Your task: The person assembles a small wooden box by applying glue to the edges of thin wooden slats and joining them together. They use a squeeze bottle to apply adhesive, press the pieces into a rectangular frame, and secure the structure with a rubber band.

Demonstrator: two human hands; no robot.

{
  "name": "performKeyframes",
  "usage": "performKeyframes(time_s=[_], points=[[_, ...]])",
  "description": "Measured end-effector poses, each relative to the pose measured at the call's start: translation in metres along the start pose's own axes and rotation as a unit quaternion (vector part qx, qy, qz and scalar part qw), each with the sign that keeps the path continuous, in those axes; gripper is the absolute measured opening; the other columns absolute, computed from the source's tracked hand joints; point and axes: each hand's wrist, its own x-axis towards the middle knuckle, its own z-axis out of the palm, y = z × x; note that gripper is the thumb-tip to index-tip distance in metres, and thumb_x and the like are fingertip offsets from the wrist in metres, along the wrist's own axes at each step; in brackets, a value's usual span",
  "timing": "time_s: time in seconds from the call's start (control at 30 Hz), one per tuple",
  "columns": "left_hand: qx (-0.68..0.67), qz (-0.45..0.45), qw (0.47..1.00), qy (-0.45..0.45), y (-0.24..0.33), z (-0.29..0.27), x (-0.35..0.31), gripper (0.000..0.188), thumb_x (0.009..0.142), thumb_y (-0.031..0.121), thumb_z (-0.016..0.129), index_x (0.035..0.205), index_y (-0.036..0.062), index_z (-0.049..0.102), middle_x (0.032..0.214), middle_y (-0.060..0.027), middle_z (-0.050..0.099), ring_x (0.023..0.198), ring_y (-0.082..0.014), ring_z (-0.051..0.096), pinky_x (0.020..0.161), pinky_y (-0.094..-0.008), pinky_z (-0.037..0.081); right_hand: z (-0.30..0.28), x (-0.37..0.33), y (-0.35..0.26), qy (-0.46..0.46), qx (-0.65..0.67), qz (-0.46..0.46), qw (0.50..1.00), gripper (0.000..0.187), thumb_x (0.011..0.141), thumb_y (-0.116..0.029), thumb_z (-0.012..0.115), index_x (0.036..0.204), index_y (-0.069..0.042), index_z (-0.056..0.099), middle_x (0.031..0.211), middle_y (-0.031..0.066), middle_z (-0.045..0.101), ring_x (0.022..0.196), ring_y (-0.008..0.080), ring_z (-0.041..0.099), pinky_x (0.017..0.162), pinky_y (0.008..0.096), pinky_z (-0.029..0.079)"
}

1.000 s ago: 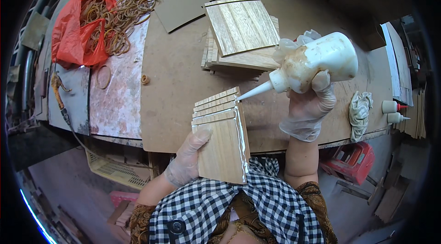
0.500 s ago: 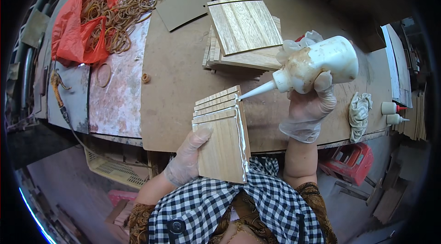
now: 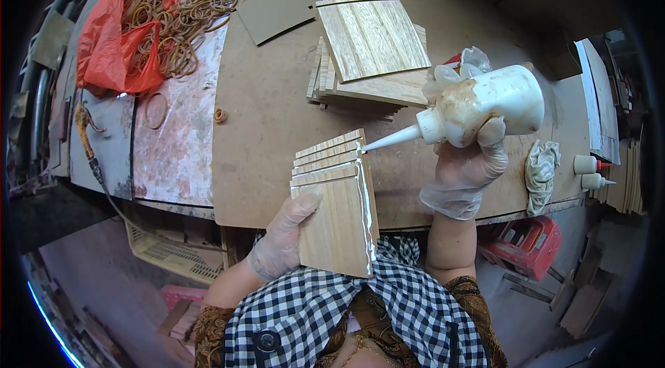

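Observation:
My left hand [image 3: 287, 233], in a clear glove, grips a small fanned stack of wooden panels [image 3: 329, 222] by its left side, over the table's front edge. White glue runs in lines along the right edge and across the stepped upper ends. My right hand [image 3: 478, 157], also gloved, is wrapped round a stained white glue bottle [image 3: 502, 101] tipped on its side. Its pointed nozzle reaches the upper right corner of the panels. Beyond, a pile of wooden panels [image 3: 374, 39] lies on the table, one resting askew on top.
At the left, a red plastic bag [image 3: 111, 63] spills rubber bands [image 3: 201, 15]. A crumpled white cloth [image 3: 542, 174] and two small bottles [image 3: 587, 164] are at the right edge. A red stool [image 3: 523, 247] stands below. A brown board [image 3: 277, 8] lies toward the back.
The glue bottle and my right hand have shifted slightly downward, with the nozzle still at the panels' upper right corner. My left hand keeps its hold.

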Motion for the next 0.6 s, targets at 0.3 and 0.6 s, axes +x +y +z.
performKeyframes(time_s=[0.3, 0.6], points=[[-0.009, 0.005, 1.000, -0.004, 0.0000, -0.0007, -0.0005, 0.064, 0.084, 0.029, 0.070, 0.135, 0.0045, 0.042, 0.120, -0.0127, 0.060, 0.104, -0.0249, 0.064, 0.089, -0.0423, 0.056, -0.0023, -0.0004, 0.0034, 0.016, -0.001, -0.020, 1.000, 0.073, 0.078, -0.028, 0.075, 0.136, -0.003, 0.040, 0.125, 0.0137, 0.055, 0.114, 0.0298, 0.056, 0.096, 0.0480, 0.048], [-0.012, 0.010, 1.000, -0.011, 0.0005, 0.0009, 0.0003, 0.059, 0.084, 0.028, 0.069, 0.132, 0.0041, 0.045, 0.119, -0.0124, 0.061, 0.102, -0.0237, 0.065, 0.087, -0.0405, 0.057, -0.0023, -0.0012, 0.0049, 0.019, -0.003, -0.028, 0.999, 0.075, 0.079, -0.034, 0.075, 0.136, -0.001, 0.038, 0.122, 0.0150, 0.056, 0.108, 0.0335, 0.058, 0.090, 0.0494, 0.051]])
